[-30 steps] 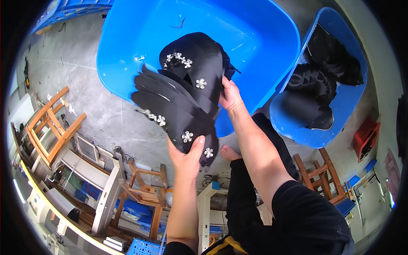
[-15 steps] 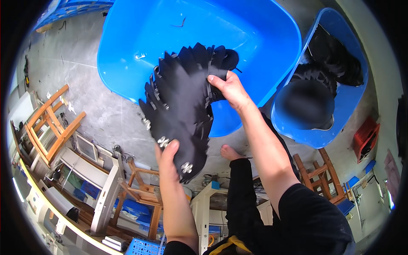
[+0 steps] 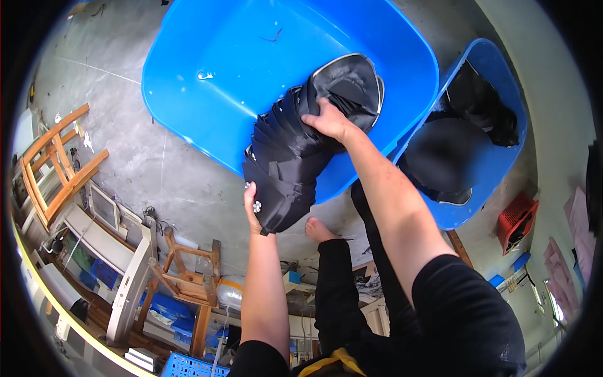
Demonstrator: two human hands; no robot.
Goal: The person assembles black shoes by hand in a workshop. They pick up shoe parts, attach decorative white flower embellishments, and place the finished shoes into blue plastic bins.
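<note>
A long curved stack of nested black fabric or leather-like pieces (image 3: 286, 151), perhaps shoe uppers, lies slantwise over the near rim of a big blue tub (image 3: 220, 47). My left hand (image 3: 252, 206) is closed round its lower end, beside small silvery flower-shaped ornaments. At the upper end my right hand (image 3: 330, 121) grips the stack from above, thumb toward the left. That end opens toward the tub's inside and shows a pale edging around a dark hollow. Most of my left fingers are hidden behind the pieces.
To the right stands a smaller blue tub (image 3: 480, 201) with more black stacks (image 3: 483, 103) inside. A red basket (image 3: 518, 223) sits beyond it. Wooden stools (image 3: 63, 169) and a white-framed bench (image 3: 132, 292) are at the left. My bare foot (image 3: 319, 230) is on the grey floor (image 3: 119, 119).
The stack has turned so its hollow upper end now faces up, and its fanned edges lie closer together. Both hands still hold it; its lower end has risen a little.
</note>
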